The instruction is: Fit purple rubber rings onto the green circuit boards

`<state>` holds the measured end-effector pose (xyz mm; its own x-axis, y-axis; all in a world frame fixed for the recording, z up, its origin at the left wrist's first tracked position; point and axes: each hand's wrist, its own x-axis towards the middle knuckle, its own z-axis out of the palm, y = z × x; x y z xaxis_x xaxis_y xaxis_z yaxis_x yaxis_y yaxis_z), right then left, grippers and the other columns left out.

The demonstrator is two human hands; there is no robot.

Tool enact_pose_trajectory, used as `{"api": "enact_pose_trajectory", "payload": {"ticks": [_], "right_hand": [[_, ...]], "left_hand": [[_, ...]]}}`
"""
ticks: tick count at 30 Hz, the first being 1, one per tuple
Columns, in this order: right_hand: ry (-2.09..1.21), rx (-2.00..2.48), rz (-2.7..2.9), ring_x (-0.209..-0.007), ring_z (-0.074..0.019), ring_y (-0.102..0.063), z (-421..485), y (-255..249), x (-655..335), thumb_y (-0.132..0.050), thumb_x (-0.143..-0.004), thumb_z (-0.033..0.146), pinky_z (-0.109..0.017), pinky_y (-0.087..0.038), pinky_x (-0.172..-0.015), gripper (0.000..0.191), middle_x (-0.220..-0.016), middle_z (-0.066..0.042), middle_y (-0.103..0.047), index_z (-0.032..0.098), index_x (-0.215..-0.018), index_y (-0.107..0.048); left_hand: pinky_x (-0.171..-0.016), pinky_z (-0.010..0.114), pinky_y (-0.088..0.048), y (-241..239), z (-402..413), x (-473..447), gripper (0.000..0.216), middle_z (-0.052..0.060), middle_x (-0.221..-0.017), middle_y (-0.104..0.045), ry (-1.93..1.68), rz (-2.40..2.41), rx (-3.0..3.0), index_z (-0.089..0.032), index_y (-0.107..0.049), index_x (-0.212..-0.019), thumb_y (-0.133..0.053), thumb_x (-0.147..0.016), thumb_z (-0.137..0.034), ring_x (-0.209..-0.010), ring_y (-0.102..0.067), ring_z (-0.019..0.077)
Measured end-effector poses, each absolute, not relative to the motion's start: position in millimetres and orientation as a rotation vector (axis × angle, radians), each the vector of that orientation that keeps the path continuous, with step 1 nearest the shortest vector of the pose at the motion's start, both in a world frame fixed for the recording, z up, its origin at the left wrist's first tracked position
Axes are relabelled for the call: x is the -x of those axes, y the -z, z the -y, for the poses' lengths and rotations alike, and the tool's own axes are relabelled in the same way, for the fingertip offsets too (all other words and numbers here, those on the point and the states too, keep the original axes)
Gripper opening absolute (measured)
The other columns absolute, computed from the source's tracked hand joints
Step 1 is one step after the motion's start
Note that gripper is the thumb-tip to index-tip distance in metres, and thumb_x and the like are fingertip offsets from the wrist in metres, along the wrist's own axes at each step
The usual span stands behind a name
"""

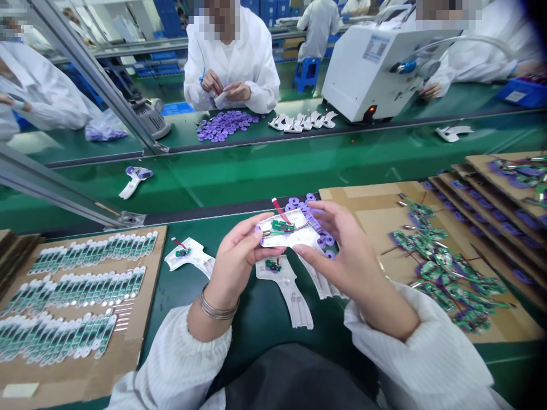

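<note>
My left hand point(237, 253) and my right hand point(342, 250) hold between them a white plastic shell point(285, 234) with a small green circuit board point(282, 226), a red wire and a metal pin on it. The left fingers pinch its left end. The right thumb and fingers press its right side. Under my hands, on the green mat, lie more white shells point(294, 296), one carrying a green board point(272, 265). Small purple rings point(323, 236) are heaped just behind the right hand.
Cardboard sheets hold rows of long green boards point(81, 285) at left and wired green boards point(444, 273) at right. A white shell point(190, 254) lies left of my hands. Across a green conveyor point(273, 171) a person in white handles parts beside purple rings point(226, 124) and a white machine point(384, 68).
</note>
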<state>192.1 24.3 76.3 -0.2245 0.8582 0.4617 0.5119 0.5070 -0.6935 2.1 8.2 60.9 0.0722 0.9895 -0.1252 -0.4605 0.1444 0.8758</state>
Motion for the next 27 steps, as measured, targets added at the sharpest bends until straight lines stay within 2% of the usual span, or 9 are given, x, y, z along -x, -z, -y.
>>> {"api": "enact_pose_trajectory", "payload": {"ticks": [2, 4, 8, 13, 18, 22, 25, 27], "right_hand": [[-0.748, 1.179, 1.843, -0.110, -0.0234, -0.058, -25, -68, -191, -0.070, -0.081, 0.034, -0.035, -0.058, -0.078, 0.055, -0.128, -0.010, -0.055, 0.023, -0.129, -0.047], [-0.848, 1.180, 1.784, -0.111, -0.0222, -0.057, -24, -62, -190, -0.069, -0.082, 0.032, -0.031, -0.059, -0.076, 0.050, -0.128, -0.009, -0.055, 0.024, -0.127, -0.049], [-1.040, 1.124, 1.660, -0.117, -0.0212, -0.053, -23, -52, -191, -0.068, -0.083, 0.034, -0.030, -0.059, -0.080, 0.050, -0.128, -0.007, -0.054, 0.028, -0.128, -0.047], [-1.215, 1.201, 1.602, -0.111, -0.0232, -0.056, -24, -38, -199, -0.067, -0.083, 0.035, -0.032, -0.060, -0.072, 0.052, -0.139, -0.008, -0.045, 0.029, -0.131, -0.046], [-1.284, 1.163, 1.592, -0.107, -0.0229, -0.060, -17, -30, -202, -0.067, -0.083, 0.034, -0.034, -0.060, -0.076, 0.037, -0.126, -0.007, -0.057, 0.028, -0.118, -0.059], [-1.483, 1.015, 1.527, -0.101, -0.0207, -0.064, -4, -29, -200, -0.070, -0.080, 0.032, -0.033, -0.061, -0.076, 0.040, -0.118, -0.007, -0.062, 0.027, -0.119, -0.060], [-1.341, 1.129, 1.552, -0.088, -0.0176, -0.066, 4, -27, -199, -0.073, -0.078, 0.032, -0.031, -0.060, -0.071, 0.036, -0.110, -0.007, -0.065, 0.024, -0.112, -0.065], [-1.172, 1.197, 1.608, -0.081, -0.0158, -0.064, 7, -27, -200, -0.072, -0.078, 0.031, -0.030, -0.060, -0.068, 0.031, -0.107, -0.006, -0.065, 0.023, -0.108, -0.067]], "left_hand": [[-0.069, 0.025, -0.063, -58, -10, -3, 0.029, 0.009, -0.108, -0.071, -1.287, -0.927, -0.767, -0.016, -0.068, -0.112, -0.067, -0.084, -0.025, -0.077, -0.071, 0.0163], [-0.065, 0.023, -0.063, -53, -12, -3, 0.031, 0.007, -0.103, -0.072, -1.310, -0.980, -0.799, -0.016, -0.069, -0.109, -0.072, -0.079, -0.025, -0.073, -0.070, 0.0143], [-0.061, 0.023, -0.063, -43, -16, -1, 0.034, 0.006, -0.094, -0.071, -1.326, -1.034, -0.873, -0.015, -0.069, -0.107, -0.076, -0.075, -0.026, -0.068, -0.069, 0.0130], [-0.062, 0.023, -0.062, -40, -12, 2, 0.034, 0.005, -0.096, -0.071, -1.288, -1.100, -0.908, -0.017, -0.069, -0.108, -0.076, -0.076, -0.028, -0.065, -0.069, 0.0125], [-0.072, 0.027, -0.063, -42, 5, 7, 0.034, 0.007, -0.111, -0.070, -1.197, -1.076, -0.905, -0.020, -0.068, -0.113, -0.073, -0.080, -0.027, -0.086, -0.070, 0.0176], [-0.059, 0.022, -0.061, -38, 22, 14, 0.030, 0.006, -0.095, -0.074, -1.265, -1.165, -0.899, -0.018, -0.070, -0.106, -0.074, -0.078, -0.027, -0.065, -0.069, 0.0125], [-0.058, 0.021, -0.060, -37, 31, 17, 0.032, 0.005, -0.091, -0.074, -1.227, -1.199, -0.840, -0.018, -0.069, -0.109, -0.074, -0.079, -0.026, -0.059, -0.068, 0.0115], [-0.065, 0.022, -0.062, -39, 35, 18, 0.032, 0.007, -0.098, -0.074, -1.165, -1.169, -0.770, -0.017, -0.069, -0.111, -0.072, -0.081, -0.026, -0.069, -0.071, 0.0138]]}}
